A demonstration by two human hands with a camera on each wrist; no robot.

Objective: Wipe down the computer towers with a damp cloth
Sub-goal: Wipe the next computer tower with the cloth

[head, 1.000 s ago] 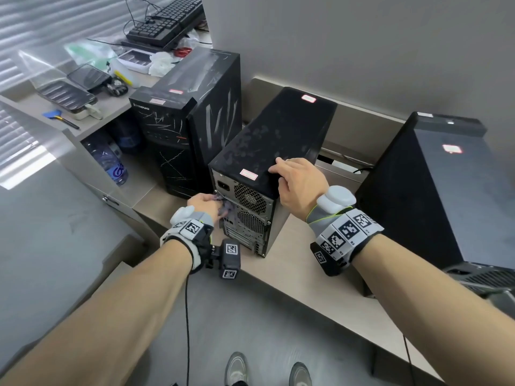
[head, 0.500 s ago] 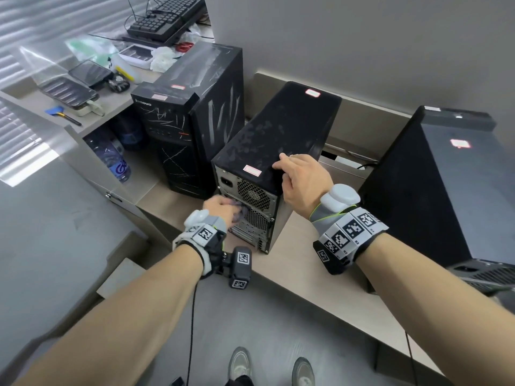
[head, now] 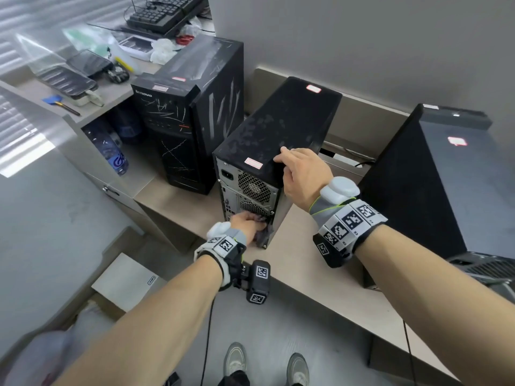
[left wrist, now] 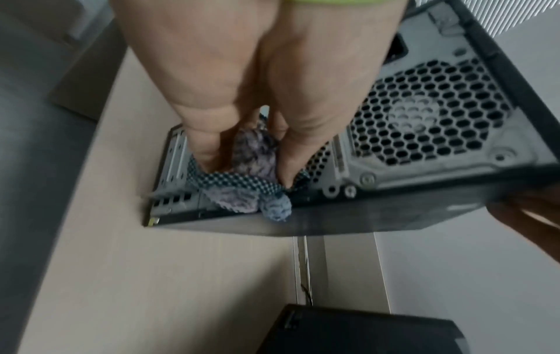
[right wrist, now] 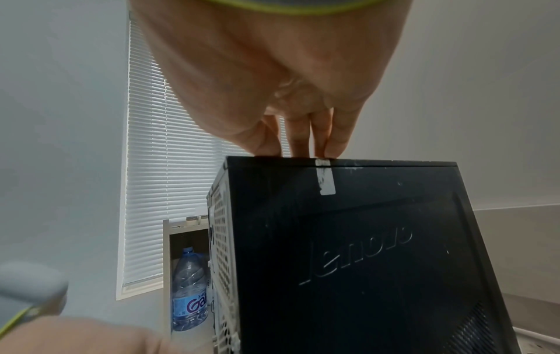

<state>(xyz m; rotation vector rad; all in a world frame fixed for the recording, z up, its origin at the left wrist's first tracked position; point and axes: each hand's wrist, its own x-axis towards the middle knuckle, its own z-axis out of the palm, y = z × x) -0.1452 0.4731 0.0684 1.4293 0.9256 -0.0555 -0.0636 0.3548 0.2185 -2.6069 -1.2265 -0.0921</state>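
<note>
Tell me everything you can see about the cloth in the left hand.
The cloth is small, bunched and fuzzy, mottled lilac-grey and dark, with a checked dark-and-pale band and a bluish tuft hanging off its lower edge. The left hand grips it between fingers and thumb, pressing it against the lower rear metal panel of the middle tower, below the fan grille. Whether it is damp cannot be told.

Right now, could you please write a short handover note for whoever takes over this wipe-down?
Left hand grips the cloth, pressing it on the lower rear panel of the middle tower.
Right hand rests on that tower's top rear edge, steadying it.
Done: cannot tell; its top looks smudged.
Left: finish this rear panel, then check the left tower, which looks streaked, and the right tower.
</note>
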